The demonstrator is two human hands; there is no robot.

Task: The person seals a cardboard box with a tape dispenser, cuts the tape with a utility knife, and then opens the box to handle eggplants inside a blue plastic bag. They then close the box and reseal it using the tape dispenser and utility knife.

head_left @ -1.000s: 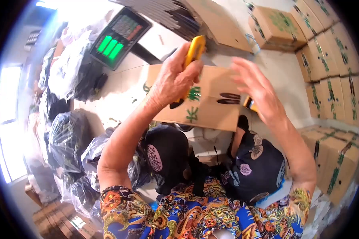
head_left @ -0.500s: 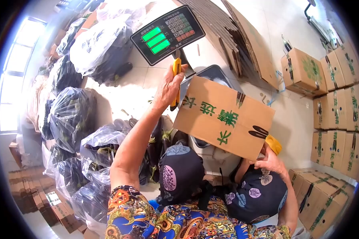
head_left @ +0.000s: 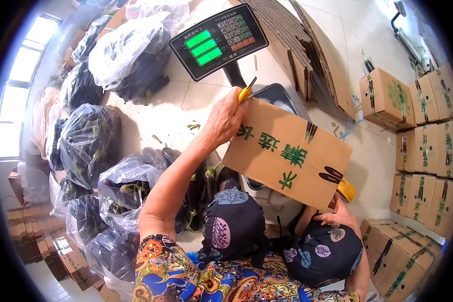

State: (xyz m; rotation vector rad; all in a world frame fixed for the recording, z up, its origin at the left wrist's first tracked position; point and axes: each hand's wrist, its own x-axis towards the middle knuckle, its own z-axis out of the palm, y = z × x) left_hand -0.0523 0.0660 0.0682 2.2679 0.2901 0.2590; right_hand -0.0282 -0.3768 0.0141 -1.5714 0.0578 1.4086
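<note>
Had the printed cardboard carton (head_left: 287, 151) over a dark tray (head_left: 273, 88), lettered face toward the camera, long axis slanting from upper left to lower right. Closed the left hand (head_left: 222, 120) round a yellow utility knife (head_left: 243, 95), closer to the upper-left corner than half a second earlier and tilted from upright, blade up-right. Bent the right hand (head_left: 341, 215) at the lower-right corner beside a yellow object (head_left: 347, 191); could not tell its grip. Saw a lit scale display (head_left: 219, 43) beyond.
</note>
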